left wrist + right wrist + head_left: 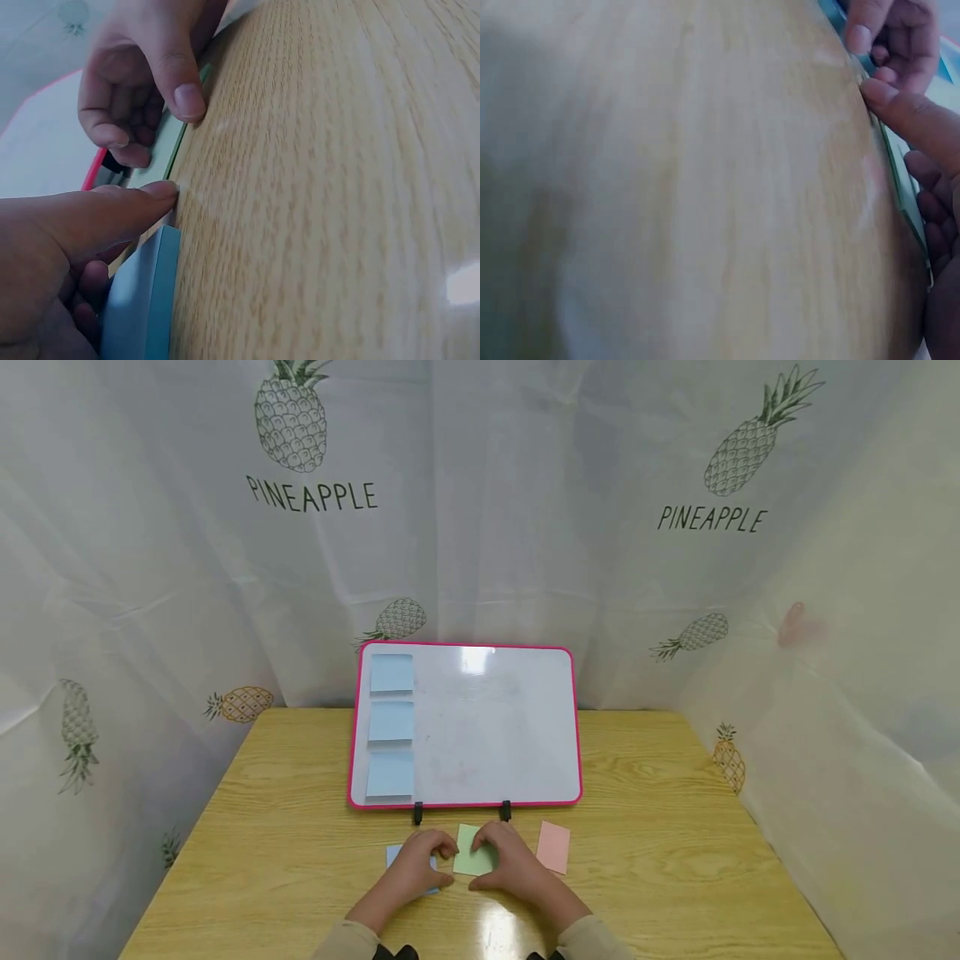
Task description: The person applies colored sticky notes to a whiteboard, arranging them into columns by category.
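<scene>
A green sticky-note pad (467, 860) lies flat on the table between a blue sticky-note pad (154, 292) and a pink one (553, 847). My left hand (412, 867) is over the blue pad, its thumb stretched toward the green pad's near left corner. Over the right part of the green pad my right hand (513, 864) curves, fingers above and thumb by the near edge. A gap shows between thumb and fingers of each hand. Behind stands a pink-framed whiteboard (495, 727) with three blue notes (391, 722) down its left side.
Two black feet (418, 813) jut from the whiteboard's lower edge, close behind the pads. The wooden table (675, 860) reaches out to both sides. A pale curtain (510, 527) printed with pineapples hangs behind and around it.
</scene>
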The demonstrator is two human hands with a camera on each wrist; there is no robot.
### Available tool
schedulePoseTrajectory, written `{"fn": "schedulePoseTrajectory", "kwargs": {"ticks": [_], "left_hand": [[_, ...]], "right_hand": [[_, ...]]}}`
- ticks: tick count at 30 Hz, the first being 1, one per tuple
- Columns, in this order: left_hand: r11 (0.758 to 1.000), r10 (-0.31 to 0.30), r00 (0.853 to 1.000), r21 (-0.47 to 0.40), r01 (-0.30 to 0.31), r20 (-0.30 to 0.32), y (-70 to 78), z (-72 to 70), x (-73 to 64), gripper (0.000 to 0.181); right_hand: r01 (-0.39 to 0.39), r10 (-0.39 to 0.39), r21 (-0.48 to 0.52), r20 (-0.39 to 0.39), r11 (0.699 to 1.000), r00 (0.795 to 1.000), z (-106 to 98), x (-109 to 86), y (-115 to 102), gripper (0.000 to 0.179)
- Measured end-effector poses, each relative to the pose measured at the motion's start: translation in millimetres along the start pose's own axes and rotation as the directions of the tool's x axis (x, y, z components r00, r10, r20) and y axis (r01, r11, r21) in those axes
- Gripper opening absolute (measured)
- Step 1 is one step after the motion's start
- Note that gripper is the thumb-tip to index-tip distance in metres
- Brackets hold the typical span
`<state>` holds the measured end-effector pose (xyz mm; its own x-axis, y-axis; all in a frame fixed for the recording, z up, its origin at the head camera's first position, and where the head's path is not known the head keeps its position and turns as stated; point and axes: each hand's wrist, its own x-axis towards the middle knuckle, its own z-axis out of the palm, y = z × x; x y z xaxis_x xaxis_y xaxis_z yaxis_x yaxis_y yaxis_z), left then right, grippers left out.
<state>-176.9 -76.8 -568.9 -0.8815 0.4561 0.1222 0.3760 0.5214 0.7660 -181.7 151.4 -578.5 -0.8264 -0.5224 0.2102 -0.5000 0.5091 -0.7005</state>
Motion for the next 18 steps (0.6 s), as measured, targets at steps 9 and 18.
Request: {"fn": "schedulePoseTrajectory", "kwargs": {"ticks": [9, 18], "left_hand": [[1.0, -0.013, 1.0, 0.02, 0.013, 0.023, -2.8, 0.4, -0.7, 0.036], [1.0, -0.017, 1.0, 0.019, 0.016, 0.026, -3.5, 1.1, -1.0, 0.038]], "right_hand": [[-0.067, 0.067, 0.051, 0.007, 0.996, 0.998, 0.2, 0.7, 1.2, 0.042], [-0.082, 0.082, 0.1, -0.001, 0.992, 0.997, -1.0, -0.4, 1.5, 0.04]]}}
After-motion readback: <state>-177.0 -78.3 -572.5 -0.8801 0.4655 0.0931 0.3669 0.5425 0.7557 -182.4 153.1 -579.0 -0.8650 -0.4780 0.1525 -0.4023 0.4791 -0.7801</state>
